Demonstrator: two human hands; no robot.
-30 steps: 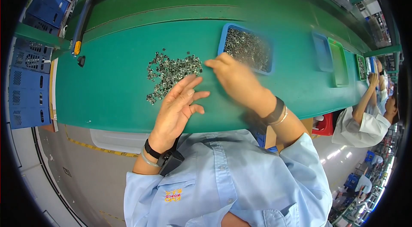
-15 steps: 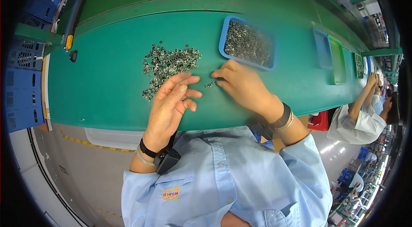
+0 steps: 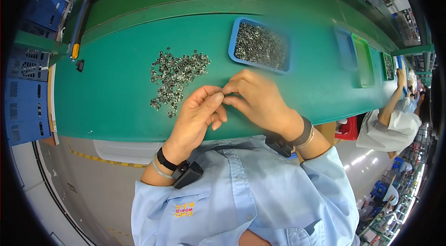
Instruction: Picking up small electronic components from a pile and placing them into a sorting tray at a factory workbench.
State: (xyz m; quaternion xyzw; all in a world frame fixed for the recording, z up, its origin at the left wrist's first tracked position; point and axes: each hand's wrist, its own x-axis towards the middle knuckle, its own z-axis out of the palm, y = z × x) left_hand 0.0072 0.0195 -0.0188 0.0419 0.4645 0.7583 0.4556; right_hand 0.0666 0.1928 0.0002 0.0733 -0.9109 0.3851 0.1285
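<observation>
My left hand [image 3: 199,112] and my right hand [image 3: 258,96] meet over the near part of the green table [image 3: 116,102]. Thumb and forefinger of each are pinched together around a tiny dark metal part [image 3: 224,96], mostly covered by the fingertips. Its exact shape is too small to tell. Just beyond my left hand lies a loose pile of small shiny metal pieces [image 3: 179,73]. A blue tray [image 3: 231,46] filled with similar small pieces stands beyond my right hand.
Farther right are another blue tray [image 3: 344,48], a green tray [image 3: 364,62] and a small tray of metal pieces [image 3: 388,67]. A co-worker [image 3: 378,127] sits at the right. Blue crates [image 3: 28,106] are stacked at the left, beside a yellow-ended tool [image 3: 75,51].
My hands have come together from apart, and the fingers of my left hand have closed. The small pieces that lay by my right fingertips no longer show on the table there.
</observation>
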